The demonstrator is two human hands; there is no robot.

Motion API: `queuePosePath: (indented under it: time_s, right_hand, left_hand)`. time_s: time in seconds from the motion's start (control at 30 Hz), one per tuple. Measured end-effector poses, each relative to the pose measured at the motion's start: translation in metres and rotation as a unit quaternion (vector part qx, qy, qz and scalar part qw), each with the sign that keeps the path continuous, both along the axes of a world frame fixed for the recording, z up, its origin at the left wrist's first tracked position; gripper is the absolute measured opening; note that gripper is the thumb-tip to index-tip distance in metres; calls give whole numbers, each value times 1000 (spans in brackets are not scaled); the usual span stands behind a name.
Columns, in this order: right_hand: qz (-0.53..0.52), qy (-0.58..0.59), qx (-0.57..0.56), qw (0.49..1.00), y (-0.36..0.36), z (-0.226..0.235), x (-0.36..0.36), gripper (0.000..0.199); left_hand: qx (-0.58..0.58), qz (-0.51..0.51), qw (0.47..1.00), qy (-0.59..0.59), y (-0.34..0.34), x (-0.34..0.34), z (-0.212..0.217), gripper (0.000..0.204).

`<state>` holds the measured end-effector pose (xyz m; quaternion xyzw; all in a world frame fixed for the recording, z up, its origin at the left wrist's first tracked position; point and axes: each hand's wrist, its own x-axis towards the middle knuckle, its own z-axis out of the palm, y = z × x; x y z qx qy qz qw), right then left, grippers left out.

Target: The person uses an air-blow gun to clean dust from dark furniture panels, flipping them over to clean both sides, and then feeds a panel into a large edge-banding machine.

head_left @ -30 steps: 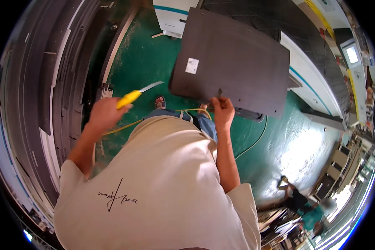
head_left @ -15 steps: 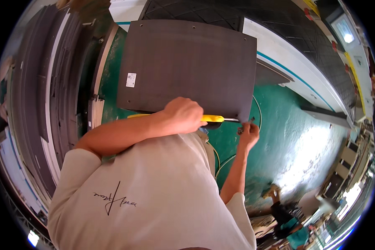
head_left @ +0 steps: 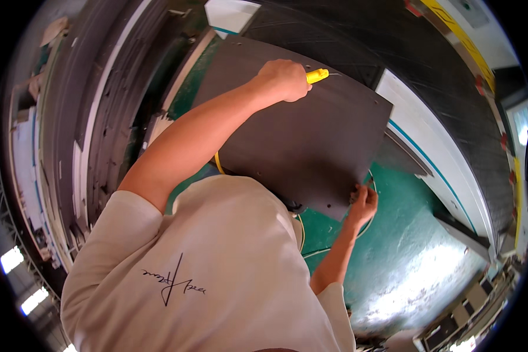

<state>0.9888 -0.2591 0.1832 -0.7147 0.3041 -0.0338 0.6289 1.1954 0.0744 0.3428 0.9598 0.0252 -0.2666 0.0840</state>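
Observation:
My left hand point(head_left: 283, 80) is closed around a yellow-handled tool point(head_left: 317, 75) with a thin metal shaft, held above the far part of a dark brown panel point(head_left: 302, 132). The shaft points right toward the panel's far edge; whether it touches is unclear. Small holes sit near the panel's edges, one point(head_left: 328, 205) by the near right corner. Beside that corner my right hand point(head_left: 364, 204) is closed, its fingertips pinched together around small dark bits too tiny to name.
Dark boards point(head_left: 108, 111) stand stacked along the left. A white piece with a teal stripe point(head_left: 434, 158) runs along the right, next to a large dark patterned surface point(head_left: 446, 88). A thin hose point(head_left: 317, 252) lies on the green floor point(head_left: 402, 234).
My left hand has carried the yellow-handled tool from the near right corner to above the panel's far part. My right hand stays by the near right corner. The view has turned.

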Motion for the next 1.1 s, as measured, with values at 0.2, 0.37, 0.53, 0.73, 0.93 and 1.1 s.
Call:
queuePosePath:
  time_s: [0.2,0.37,0.53,0.73,0.93,1.1]
  right_hand:
    - [45,26,-25,998,-4,1,19,19]
    - [167,-84,-257,948,47,0,97,24]
    - [98,-91,-401,906,69,-3,218,24]
    - [52,25,-506,860,98,-59,302,23]
    - [400,-252,-263,841,328,-15,233,14]
    - [290,-220,-251,897,266,7,167,13]
  left_hand:
    - [77,97,992,-19,115,-21,12,58]
    - [141,259,956,-3,241,-64,18,62]
    - [109,395,911,-44,356,-136,22,68]
    - [89,450,888,-31,433,-269,-9,66]
    - [47,447,889,90,396,-281,-29,54]
    - [-501,460,730,74,367,-285,-59,44]
